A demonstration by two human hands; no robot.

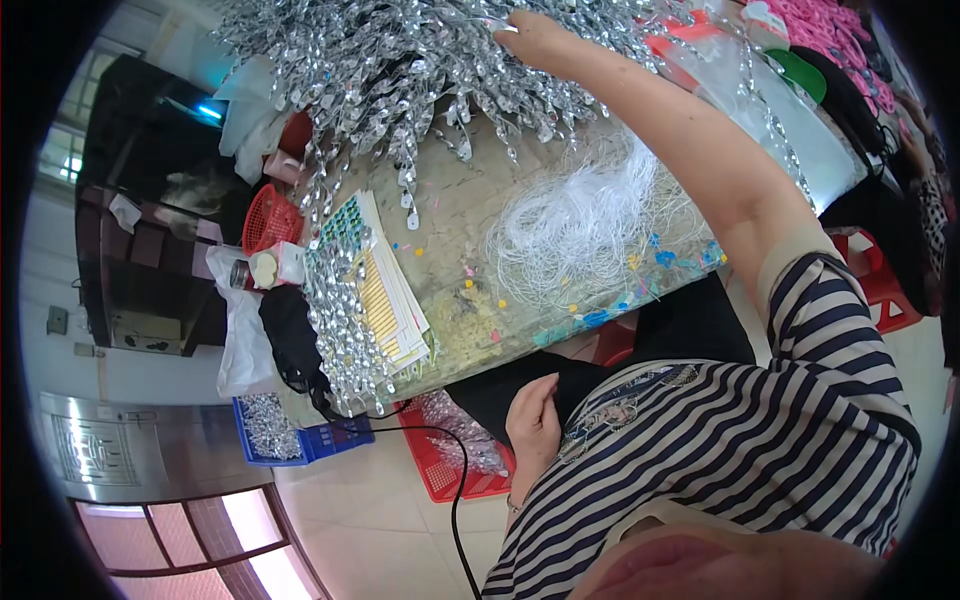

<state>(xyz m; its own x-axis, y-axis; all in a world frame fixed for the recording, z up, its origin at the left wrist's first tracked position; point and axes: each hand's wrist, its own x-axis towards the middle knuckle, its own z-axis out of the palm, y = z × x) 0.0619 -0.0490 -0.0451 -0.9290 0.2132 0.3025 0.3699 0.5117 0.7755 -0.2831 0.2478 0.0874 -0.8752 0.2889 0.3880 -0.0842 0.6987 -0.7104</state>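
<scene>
A large heap of silver bead strands [400,80] covers the far part of the table, with ends hanging toward me. My right arm stretches across to it, and my right hand [540,42] pinches a shiny strand at the heap's top; the fingertips show only partly. Close to my body, above my lap, my left hand [534,422] is closed, fingers curled and thumb up. Whatever it may hold is hidden. White thread [585,230] lies in a loose tangle mid-table. At the left, more silver strands [348,330] rest beside a stack of printed cards [385,290].
Beneath the table edge stand a blue crate [330,437] and a red crate [440,485], both holding shiny pieces. A red basket [270,218] and a black bag [290,340] sit at the left. A black cable [462,480] hangs down. Pink strands [825,35] lie far right.
</scene>
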